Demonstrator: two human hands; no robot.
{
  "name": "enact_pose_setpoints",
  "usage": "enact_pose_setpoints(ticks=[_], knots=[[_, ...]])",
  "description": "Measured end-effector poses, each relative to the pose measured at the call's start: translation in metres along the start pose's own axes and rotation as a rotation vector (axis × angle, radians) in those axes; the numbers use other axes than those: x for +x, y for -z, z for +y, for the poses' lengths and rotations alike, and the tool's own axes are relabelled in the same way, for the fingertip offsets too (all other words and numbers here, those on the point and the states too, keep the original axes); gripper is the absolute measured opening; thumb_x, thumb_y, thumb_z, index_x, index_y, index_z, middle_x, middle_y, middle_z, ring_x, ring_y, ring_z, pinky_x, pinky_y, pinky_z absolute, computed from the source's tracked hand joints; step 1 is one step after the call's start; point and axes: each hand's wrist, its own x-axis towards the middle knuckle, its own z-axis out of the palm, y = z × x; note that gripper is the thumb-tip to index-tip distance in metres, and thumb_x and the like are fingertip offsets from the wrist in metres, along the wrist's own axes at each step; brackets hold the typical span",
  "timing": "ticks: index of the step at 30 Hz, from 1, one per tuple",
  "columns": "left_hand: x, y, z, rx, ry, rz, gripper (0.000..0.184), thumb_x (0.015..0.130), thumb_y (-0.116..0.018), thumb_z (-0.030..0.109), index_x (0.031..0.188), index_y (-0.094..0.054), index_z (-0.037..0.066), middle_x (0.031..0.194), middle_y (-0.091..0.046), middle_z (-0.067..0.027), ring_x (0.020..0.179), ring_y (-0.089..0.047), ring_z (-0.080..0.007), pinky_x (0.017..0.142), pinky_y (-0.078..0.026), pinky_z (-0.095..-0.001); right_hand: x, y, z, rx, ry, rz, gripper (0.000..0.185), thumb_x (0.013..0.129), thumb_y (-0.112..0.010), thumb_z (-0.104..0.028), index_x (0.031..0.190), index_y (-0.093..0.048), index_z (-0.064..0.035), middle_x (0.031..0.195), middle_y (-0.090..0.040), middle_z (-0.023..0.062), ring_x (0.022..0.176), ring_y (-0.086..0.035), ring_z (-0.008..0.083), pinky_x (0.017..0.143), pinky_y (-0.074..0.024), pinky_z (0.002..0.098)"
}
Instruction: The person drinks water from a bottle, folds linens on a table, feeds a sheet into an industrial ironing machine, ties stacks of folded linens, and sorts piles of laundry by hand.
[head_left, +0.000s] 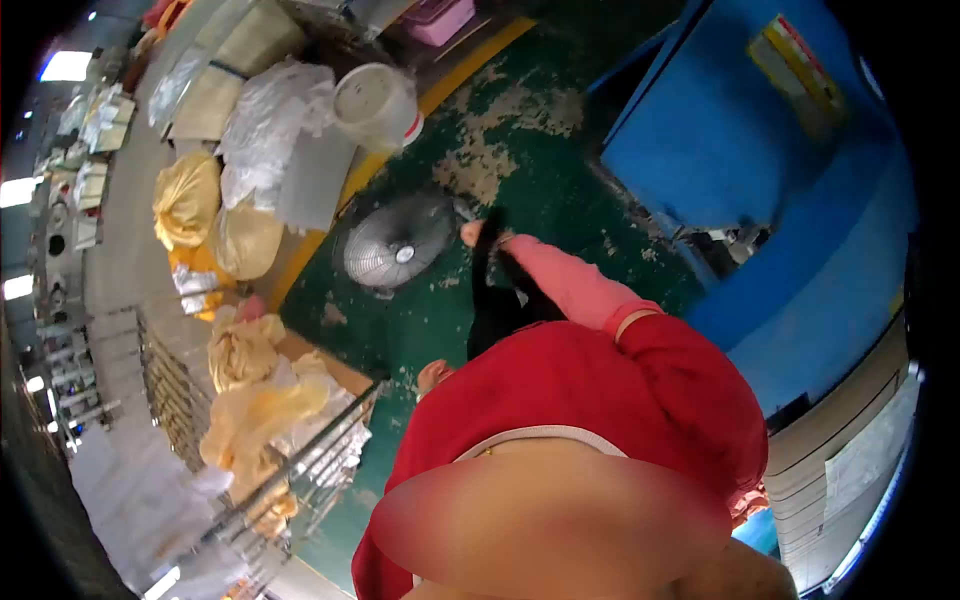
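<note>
My right hand (471, 234), at the end of a pink sleeve (575, 282), reaches forward close to the edge of a round metal fan (398, 245). Its fingers look curled in, but what they hold, if anything, is hidden. A blurred dark shape (494, 232) crosses the wrist. My left hand (433, 376) shows only in part beside my red top (560, 385), low on the left. Its fingers are too small and covered to read. Black trousers (490, 315) show between the two hands.
A large blue machine (700, 130) stands on the right. Left of the fan are a white bucket (375, 105), plastic bags (270, 125) and yellow sacks (187, 200). A metal rack (300, 455) with yellowish cloth (260, 400) is at lower left. Paint peels from the green floor (555, 170).
</note>
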Motion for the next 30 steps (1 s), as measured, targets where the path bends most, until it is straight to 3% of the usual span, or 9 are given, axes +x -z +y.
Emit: enact_pose_setpoints(ticks=[4,9,10,14,17,21,22,24,30], knots=[[0.032,0.007,0.090,0.066,0.049,0.128,0.023,0.083,-0.056,0.018,0.099,-0.058,0.003,0.086,-0.060,-0.0109,0.073,-0.059,-0.0213,0.067,-0.050,-0.0338,0.060,0.125,-0.110,0.235,-0.034,0.174,0.015,0.074,-0.055,-0.018,0.071,-0.057,-0.0044,0.068,-0.059,0.0112,0.065,-0.059,0.0270,0.058,-0.0436,0.0361],[0.128,-0.033,0.196,0.132,0.124,0.158,0.017,0.082,-0.055,0.020,0.091,-0.057,0.005,0.080,-0.057,-0.0083,0.069,-0.056,-0.0185,0.063,-0.048,-0.0314,0.085,0.203,0.012,0.335,-0.008,0.450,0.016,0.080,-0.053,-0.018,0.068,-0.053,-0.0071,0.061,-0.051,0.0056,0.056,-0.049,0.0193,0.057,-0.0406,0.0332],[0.155,-0.045,0.219,0.148,0.135,0.147,0.017,0.082,-0.055,0.020,0.089,-0.057,0.005,0.079,-0.057,-0.0077,0.068,-0.055,-0.0179,0.062,-0.047,-0.0309,0.076,0.238,0.025,0.999,-0.247,0.364,0.013,0.081,-0.053,-0.018,0.071,-0.053,-0.0090,0.064,-0.050,0.0024,0.061,-0.048,0.0160,0.059,-0.0403,0.0326],[0.282,-0.128,0.351,0.231,0.099,0.040,0.015,0.082,-0.054,0.021,0.083,-0.057,0.007,0.074,-0.055,-0.0056,0.065,-0.053,-0.0156,0.058,-0.045,-0.0290,0.006,0.282,0.205,-0.552,-0.361,0.517,0.026,0.087,-0.044,-0.024,0.100,-0.059,-0.0068,0.091,-0.062,0.0117,0.077,-0.059,0.0264,0.069,-0.0457,0.0404],[0.376,-0.210,0.482,0.346,-0.073,-0.120,0.015,0.082,-0.053,0.022,0.078,-0.057,0.008,0.071,-0.053,-0.0040,0.063,-0.051,-0.0139,0.056,-0.043,-0.0276,-0.057,0.341,0.212,-0.292,-1.103,0.500,0.024,0.080,-0.046,-0.017,0.093,-0.060,-0.0035,0.093,-0.062,0.0176,0.081,-0.057,0.0380,0.070,-0.0457,0.0457],[0.584,-0.410,0.667,0.105,-0.349,-0.481,0.019,0.083,-0.055,0.028,0.080,-0.059,0.010,0.066,-0.052,-0.0007,0.060,-0.049,-0.0112,0.056,-0.044,-0.0241,-0.061,0.398,0.189,0.123,-1.348,0.765,0.018,0.074,-0.053,-0.016,0.061,-0.058,-0.0054,0.076,-0.060,0.0172,0.072,-0.056,0.0368,0.061,-0.0439,0.0464],[0.510,-0.524,0.756,0.214,-0.271,-0.835,0.024,0.083,-0.057,0.034,0.086,-0.060,0.010,0.070,-0.054,0.0001,0.062,-0.051,-0.0101,0.056,-0.044,-0.0230,-0.067,0.394,0.197,0.475,-1.285,0.934,0.017,0.073,-0.057,-0.014,0.059,-0.056,-0.0061,0.073,-0.059,0.0162,0.068,-0.056,0.0358,0.059,-0.0429,0.0470],[0.437,-0.692,0.841,0.419,-0.537,-0.827,0.021,0.086,-0.054,0.029,0.080,-0.058,0.009,0.078,-0.057,-0.0001,0.068,-0.052,-0.0097,0.058,-0.040,-0.0200,-0.093,0.357,0.263,-0.239,-0.862,0.496,0.016,0.073,-0.055,-0.014,0.059,-0.057,-0.0061,0.074,-0.061,0.0154,0.072,-0.059,0.0318,0.060,-0.0430,0.0452],[0.242,-1.006,0.926,0.274,-0.714,-1.641,0.039,0.087,-0.053,0.035,0.100,-0.056,-0.002,0.068,-0.051,-0.0007,0.057,-0.041,-0.0046,0.051,-0.029,-0.0185,-0.013,0.460,0.331,0.386,-1.275,0.555,0.009,0.075,-0.053,-0.010,0.071,-0.059,-0.0050,0.077,-0.062,0.0126,0.073,-0.059,0.0276,0.063,-0.0446,0.0405]])
